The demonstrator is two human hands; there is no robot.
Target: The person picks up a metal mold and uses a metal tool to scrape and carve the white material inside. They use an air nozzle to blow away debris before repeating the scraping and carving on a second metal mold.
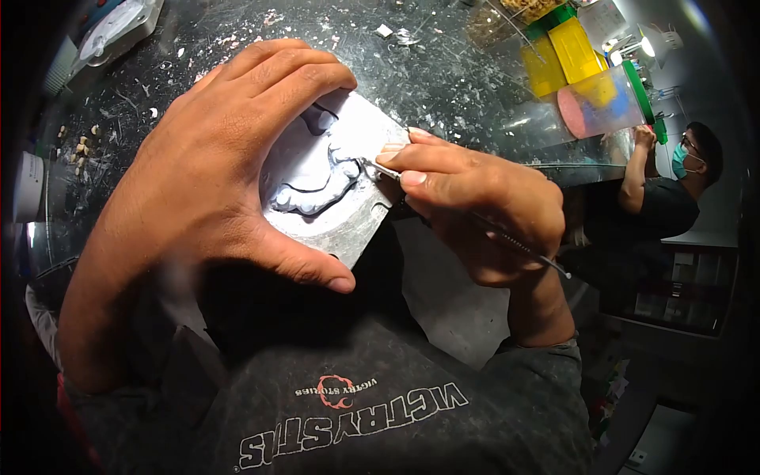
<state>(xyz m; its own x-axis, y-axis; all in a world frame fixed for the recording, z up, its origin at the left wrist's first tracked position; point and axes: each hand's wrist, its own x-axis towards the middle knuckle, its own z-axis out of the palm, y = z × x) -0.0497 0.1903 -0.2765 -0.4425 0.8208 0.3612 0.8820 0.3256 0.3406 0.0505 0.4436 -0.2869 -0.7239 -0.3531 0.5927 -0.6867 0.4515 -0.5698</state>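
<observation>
The left hand [210,166] is clenched around a grey dental cast [352,207], fingers curled over its top edge and thumb pressed under its lower edge, holding it tilted just above the person's lap and in front of the dark, speckled bench [443,79]. The right hand [479,207] pinches a thin metal carving instrument [518,247] between thumb and fingertips, its tip touching the cast's pale tooth ridge. Clear tubs with yellow and green lids [582,71] stand on the bench at the far right, near a masked co-worker [673,202].
</observation>
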